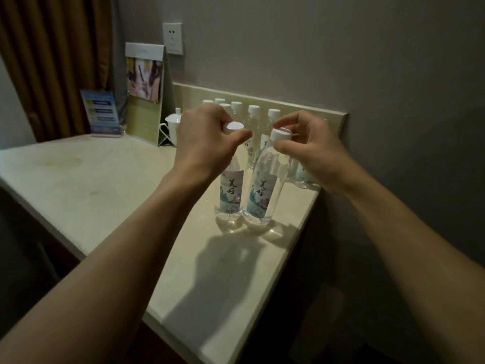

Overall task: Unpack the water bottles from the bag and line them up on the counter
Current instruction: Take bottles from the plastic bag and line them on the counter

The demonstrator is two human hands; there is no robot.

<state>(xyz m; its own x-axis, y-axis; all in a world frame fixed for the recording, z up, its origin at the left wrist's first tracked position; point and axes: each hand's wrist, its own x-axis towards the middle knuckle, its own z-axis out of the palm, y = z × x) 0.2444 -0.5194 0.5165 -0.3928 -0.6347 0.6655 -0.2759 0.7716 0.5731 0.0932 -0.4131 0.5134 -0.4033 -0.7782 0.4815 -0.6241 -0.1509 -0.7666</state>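
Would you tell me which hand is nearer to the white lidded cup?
Left. The left hand is just right of the white lidded cup; the right hand is farther right, beyond the front bottles.

Dim indoor light, greenish-grey in cast, leaves the far wall (341,48) and the curtain (52,61) at left murky, while the pale counter (91,174) takes most of the brightness. Light falling from above and beyond throws a broad, soft-edged shadow (223,271) of the hands across the near counter, with faint glints through the clear bottles (258,185). The wide lens bows the counter edges and stretches the forearms near the frame corners; detail is soft and grainy throughout.
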